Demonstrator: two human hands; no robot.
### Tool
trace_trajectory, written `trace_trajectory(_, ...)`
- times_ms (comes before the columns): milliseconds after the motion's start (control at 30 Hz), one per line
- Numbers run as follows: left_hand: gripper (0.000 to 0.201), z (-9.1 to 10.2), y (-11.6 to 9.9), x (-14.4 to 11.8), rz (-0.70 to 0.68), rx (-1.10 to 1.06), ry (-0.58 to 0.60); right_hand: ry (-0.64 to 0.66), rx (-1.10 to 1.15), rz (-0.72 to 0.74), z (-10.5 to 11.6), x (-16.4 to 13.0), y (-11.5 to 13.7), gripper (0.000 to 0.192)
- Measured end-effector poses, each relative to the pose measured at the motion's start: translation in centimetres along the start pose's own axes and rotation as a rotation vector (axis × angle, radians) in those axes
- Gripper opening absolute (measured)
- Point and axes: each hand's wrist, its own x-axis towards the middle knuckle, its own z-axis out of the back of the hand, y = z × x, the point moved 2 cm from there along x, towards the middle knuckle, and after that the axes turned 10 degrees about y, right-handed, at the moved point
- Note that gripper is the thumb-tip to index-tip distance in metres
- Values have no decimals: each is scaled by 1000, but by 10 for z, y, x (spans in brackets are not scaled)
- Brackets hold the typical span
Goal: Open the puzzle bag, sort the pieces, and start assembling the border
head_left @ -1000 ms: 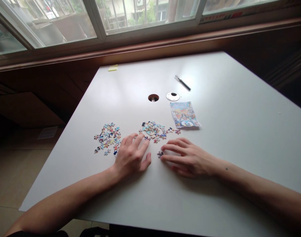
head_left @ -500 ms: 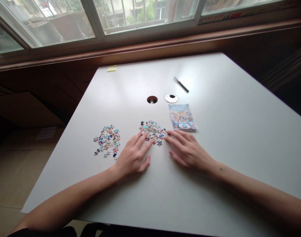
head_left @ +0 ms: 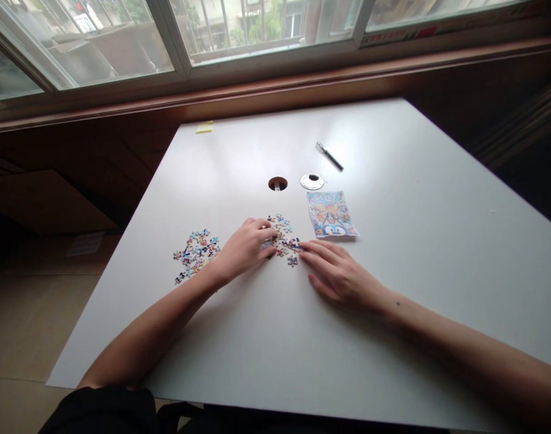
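One picture sheet (head_left: 332, 214) near puzzle pieces (head_left: 282, 225); pen (head_left: 330, 158) beyond.

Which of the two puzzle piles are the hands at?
The right pile, nearer the card, with the left hand and right hand at its sides. The left pile has neither.

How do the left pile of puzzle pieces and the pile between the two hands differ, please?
The left pile lies outside the left hand; the middle pile lies between it and the right hand.
The left hand's fingers cover part of the middle pile, whereas its wrist hides part of the left pile.
The middle pile is nearer the printed sheet than the left pile.
Both are loose, multicoloured pieces.
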Motion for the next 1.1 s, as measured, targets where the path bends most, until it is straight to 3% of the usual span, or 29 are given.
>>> trace_trajectory(133,2,4,11,0,15,-219,-54,-8,56,-23,5,2,1,41)
trace_trajectory(333,10,1,30,6,113,-441,-93,13,57,-136,21,26,0,28)
trace_trajectory(433,14,4,33,6,123,-431,-101,77,70,-156,26,52,-3,15)
trace_trajectory(600,19,0,28,6,89,-301,-109,184,76,-228,19,88,-12,16)
trace_trajectory(767,11,-3,30,8,125,-315,-126,193,103,-261,11,93,-19,12)
trace_trajectory(900,16,10,41,5,196,-244,-199,153,104,-281,13,86,-25,15)
trace_trajectory(967,17,18,45,1,183,-192,-168,157,101,-286,14,83,-30,15)
trace_trajectory(1100,24,26,40,-3,-5,-225,108,170,99,-292,16,80,-40,17)
